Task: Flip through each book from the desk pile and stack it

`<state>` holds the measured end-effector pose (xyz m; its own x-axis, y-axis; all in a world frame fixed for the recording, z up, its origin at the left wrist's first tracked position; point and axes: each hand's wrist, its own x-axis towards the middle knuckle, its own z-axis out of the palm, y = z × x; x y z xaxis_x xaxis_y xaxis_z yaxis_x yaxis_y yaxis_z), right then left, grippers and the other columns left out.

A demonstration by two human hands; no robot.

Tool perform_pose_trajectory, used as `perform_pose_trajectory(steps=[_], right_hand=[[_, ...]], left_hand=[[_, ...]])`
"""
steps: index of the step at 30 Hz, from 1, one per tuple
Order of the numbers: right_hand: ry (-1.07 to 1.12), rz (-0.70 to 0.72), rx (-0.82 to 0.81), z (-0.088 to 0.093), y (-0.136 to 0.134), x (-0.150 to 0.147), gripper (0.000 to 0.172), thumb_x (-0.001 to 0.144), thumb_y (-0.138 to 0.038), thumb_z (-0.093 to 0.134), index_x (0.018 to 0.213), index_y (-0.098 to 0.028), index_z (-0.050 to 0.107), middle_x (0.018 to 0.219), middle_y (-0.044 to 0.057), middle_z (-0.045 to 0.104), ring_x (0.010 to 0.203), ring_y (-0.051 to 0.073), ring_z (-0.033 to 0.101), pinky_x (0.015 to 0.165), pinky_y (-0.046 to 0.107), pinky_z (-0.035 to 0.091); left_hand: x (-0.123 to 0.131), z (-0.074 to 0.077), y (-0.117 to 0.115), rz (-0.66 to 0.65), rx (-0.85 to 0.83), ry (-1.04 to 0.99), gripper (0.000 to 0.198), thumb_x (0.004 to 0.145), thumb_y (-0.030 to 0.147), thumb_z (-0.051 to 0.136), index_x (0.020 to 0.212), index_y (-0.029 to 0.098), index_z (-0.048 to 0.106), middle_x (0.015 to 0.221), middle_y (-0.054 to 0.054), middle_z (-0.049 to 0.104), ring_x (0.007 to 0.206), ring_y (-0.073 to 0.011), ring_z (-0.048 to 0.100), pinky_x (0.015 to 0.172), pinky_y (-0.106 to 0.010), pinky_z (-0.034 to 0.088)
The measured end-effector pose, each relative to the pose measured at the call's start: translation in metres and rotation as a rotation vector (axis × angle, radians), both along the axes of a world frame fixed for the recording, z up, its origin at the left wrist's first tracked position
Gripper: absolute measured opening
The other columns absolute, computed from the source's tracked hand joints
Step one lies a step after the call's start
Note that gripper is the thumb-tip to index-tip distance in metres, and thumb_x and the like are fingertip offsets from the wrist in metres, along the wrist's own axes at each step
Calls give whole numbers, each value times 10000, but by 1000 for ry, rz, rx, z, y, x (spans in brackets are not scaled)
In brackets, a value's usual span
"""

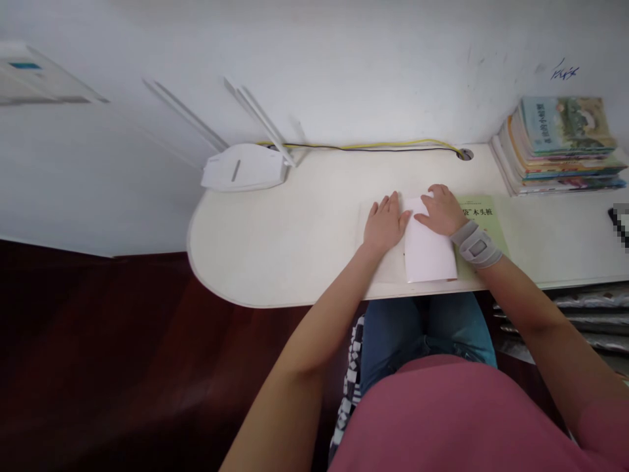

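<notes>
A green book [494, 229] lies on the white desk, partly under a white sheet or flap [430, 254] and my right forearm. My left hand [384, 225] rests with fingers apart at the left edge of the white sheet, on a clear, see-through layer. My right hand [441, 210], with a grey brace on its wrist, lies over the upper right part of the sheet, fingers bent and spread. Between the two hands the top of the sheet shows. Whether the clear layer is joined to the book cannot be made out.
At the desk's back left stands a white router [246, 168] with raised antennas. Yellow and black cables [368, 147] run along the wall to a hole. Stacked books [565, 147] stand at the back right, a dark object [617, 226] at the right edge.
</notes>
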<state>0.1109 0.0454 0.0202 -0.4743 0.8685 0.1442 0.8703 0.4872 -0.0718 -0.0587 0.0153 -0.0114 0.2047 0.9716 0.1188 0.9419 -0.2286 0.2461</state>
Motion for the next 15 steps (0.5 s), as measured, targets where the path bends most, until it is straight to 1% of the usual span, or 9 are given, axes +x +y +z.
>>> perform_pose_trajectory(steps=[3,7,11,15], right_hand=[[30,-13,9,-1,-2,-2,434,882,-388,486,1121,-64,649,1241,221,530,1178,333,422,1002,455,326],[8,-33,-9,-4,-1,0,401,878,-361,507,1093,-57,656,1244,220,537,1186,310,437,1026,433,304],[8,-103,4,-5,-1,2,410,873,-375,522,1123,-69,630,1254,226,533,1203,329,431,1003,447,324],[5,-165,-44,-1,-2,-4,399,885,-364,509,1135,-70,611,1158,221,577,1123,326,492,963,448,364]], left_hand=[[-1,-1,0,-10,-1,1,658,976,465,126,1475,57,256,1492,-161,392,1409,-247,310,1152,-423,228],[-3,1,1,-33,-31,30,635,963,475,214,1452,88,333,1524,-144,341,1421,-253,282,1162,-430,208],[-5,2,1,-58,-63,37,660,945,522,260,1447,104,354,1539,-144,309,1433,-265,251,1166,-440,196],[-6,3,1,-85,-75,40,690,930,574,269,1450,128,356,1546,-136,298,1440,-277,231,1165,-455,186]])
